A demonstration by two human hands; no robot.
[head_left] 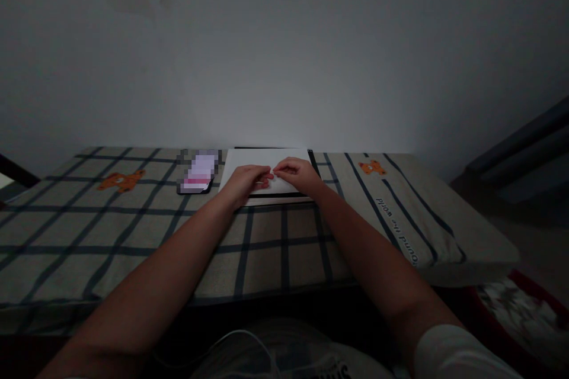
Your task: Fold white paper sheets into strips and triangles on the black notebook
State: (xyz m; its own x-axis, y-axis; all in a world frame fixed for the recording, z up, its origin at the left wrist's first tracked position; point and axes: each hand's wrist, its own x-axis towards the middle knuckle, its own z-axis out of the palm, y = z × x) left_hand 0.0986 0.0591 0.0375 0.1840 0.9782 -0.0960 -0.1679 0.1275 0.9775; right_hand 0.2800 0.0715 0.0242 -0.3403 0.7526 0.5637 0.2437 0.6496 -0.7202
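Note:
My left hand [246, 181] and my right hand [299, 173] meet fingertip to fingertip above a white sheet of paper [253, 157]. Thumb and forefinger of each hand are pinched closed. Something small and pale may be between the fingertips, but it is too small to make out. Under the paper lies a flat dark-edged object [313, 160], mostly covered, its kind unclear. The left hand's other fingers curl over the paper, and the wrists rest near its front edge.
A phone [198, 173] with a lit, blurred screen lies left of the paper. A checked cloth [133, 231] with orange bear prints covers the table, which stands against a pale wall [275, 59]. A white cable [242, 331] hangs by my lap. A red-rimmed container [524, 314] stands lower right.

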